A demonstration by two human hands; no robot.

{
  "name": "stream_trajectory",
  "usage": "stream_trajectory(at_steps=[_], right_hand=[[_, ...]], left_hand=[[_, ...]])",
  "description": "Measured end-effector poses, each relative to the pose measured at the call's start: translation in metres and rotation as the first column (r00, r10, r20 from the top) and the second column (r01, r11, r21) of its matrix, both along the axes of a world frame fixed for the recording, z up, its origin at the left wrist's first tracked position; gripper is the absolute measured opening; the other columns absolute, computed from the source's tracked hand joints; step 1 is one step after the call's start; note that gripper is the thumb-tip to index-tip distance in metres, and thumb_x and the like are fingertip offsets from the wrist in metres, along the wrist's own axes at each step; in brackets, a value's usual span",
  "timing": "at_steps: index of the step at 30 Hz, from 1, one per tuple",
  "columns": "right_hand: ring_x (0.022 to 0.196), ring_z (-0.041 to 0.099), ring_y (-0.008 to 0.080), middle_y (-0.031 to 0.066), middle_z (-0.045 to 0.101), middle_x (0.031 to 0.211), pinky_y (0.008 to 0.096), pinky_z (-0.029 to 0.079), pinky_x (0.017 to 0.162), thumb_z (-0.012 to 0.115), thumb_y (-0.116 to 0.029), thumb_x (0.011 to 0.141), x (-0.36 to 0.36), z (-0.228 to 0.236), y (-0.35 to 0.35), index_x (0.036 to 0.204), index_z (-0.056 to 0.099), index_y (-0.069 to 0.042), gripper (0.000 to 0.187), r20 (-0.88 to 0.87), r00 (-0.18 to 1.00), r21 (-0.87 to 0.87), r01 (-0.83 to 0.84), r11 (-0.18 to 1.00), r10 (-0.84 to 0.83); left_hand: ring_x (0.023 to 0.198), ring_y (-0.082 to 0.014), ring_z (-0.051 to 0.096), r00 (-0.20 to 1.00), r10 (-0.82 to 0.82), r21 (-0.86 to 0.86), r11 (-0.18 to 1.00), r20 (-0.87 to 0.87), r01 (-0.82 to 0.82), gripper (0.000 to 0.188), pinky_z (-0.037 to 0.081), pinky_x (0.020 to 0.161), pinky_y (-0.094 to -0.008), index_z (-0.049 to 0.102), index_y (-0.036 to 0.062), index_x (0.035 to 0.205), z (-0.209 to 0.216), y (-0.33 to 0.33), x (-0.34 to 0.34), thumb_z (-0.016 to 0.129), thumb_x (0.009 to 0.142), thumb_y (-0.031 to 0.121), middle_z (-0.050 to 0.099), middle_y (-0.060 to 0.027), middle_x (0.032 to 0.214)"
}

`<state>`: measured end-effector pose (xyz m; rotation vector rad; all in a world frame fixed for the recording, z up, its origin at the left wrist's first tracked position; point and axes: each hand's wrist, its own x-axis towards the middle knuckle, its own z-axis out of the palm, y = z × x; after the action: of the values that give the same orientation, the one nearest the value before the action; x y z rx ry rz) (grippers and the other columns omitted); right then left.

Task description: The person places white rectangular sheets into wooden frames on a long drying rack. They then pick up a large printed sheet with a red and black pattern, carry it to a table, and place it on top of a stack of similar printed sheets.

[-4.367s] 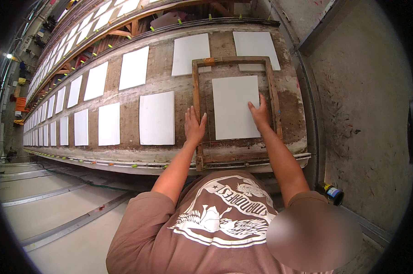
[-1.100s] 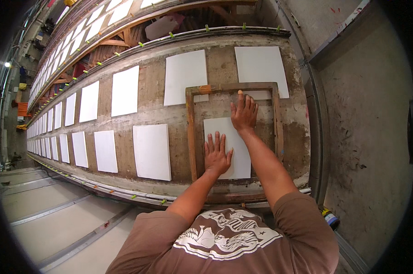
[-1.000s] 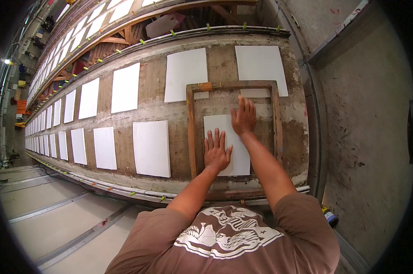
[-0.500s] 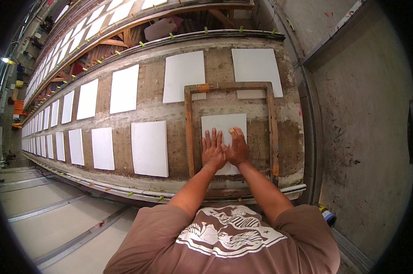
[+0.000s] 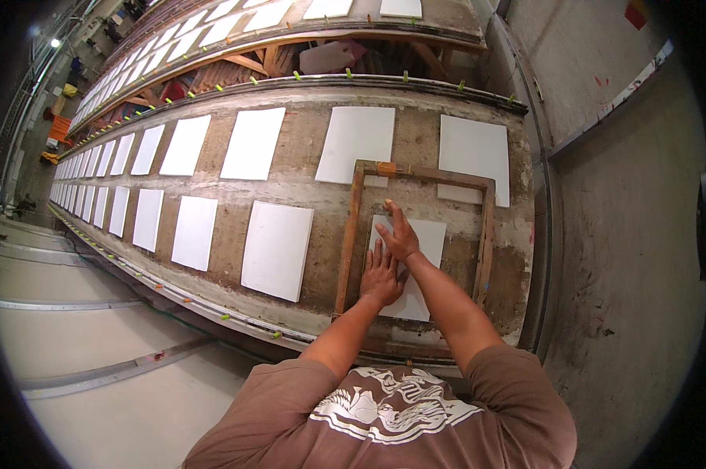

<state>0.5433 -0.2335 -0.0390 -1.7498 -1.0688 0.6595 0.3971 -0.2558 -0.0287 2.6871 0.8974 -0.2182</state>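
Note:
A wooden frame (image 5: pixel 487 234) lies on the long worktable, with a white sheet (image 5: pixel 425 246) within its outline near the front. Whether a clear mesh is stretched across the frame, I cannot make out. My left hand (image 5: pixel 382 281) rests flat over the sheet's left edge, fingers stretched forward. Just beyond it, my right hand (image 5: pixel 400 237) reaches across to the sheet's upper left, fingers apart, with no held thing visible. The wrists are close together, and my hands cover part of the sheet.
Two rows of white sheets (image 5: pixel 278 250) run along the worktable (image 5: pixel 228 193) to the far left. Green clips (image 5: pixel 405 76) dot its far rail. A second table with white sheets (image 5: pixel 327 8) stands behind. To the right is a grey wall (image 5: pixel 603 258).
My right hand has moved left and farther forward, toward the sheet's upper left corner. My left hand stays on the sheet's left side. The whole view has shifted, while the frame keeps its place.

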Motion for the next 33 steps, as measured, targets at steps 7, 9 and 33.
stream_trajectory(at_steps=[7,9,33], right_hand=[[0.140,0.044,0.0366,0.0235,0.045,0.149,0.0449,0.034,0.116,0.063,-0.030,0.097,0.040,-0.012,-0.070,0.150,0.034,-0.003,0.066,0.016,0.994,0.049,0.103,0.993,-0.104],[0.139,0.045,0.0387,0.0242,0.046,0.148,0.0458,0.035,0.115,0.064,-0.029,0.096,0.030,-0.019,-0.092,0.149,0.035,-0.001,0.067,0.088,0.987,0.050,0.130,0.990,-0.134],[0.133,0.047,0.0417,0.0216,0.053,0.137,0.0503,0.038,0.112,0.064,-0.035,0.092,-0.035,0.001,-0.116,0.138,0.047,-0.002,0.059,0.503,0.848,0.026,0.177,0.984,-0.165]], left_hand=[[0.156,-0.0372,0.003,0.991,0.039,0.024,0.999,0.130,-0.042,0.072,0.007,0.125,-0.0532,0.020,0.0137,0.161,-0.006,-0.004,0.000,0.041,0.102,0.050,0.010,-0.0136,0.169],[0.156,-0.0377,0.001,0.994,0.029,0.013,0.999,0.105,-0.031,0.071,0.006,0.125,-0.0526,0.020,0.0134,0.162,-0.002,-0.003,0.000,0.038,0.103,0.050,0.008,-0.0146,0.169],[0.155,-0.0387,0.009,0.987,0.038,0.010,0.999,0.158,-0.040,0.064,0.008,0.125,-0.0524,0.027,0.0147,0.160,-0.008,-0.007,-0.010,0.041,0.103,0.041,0.016,-0.0158,0.168]])
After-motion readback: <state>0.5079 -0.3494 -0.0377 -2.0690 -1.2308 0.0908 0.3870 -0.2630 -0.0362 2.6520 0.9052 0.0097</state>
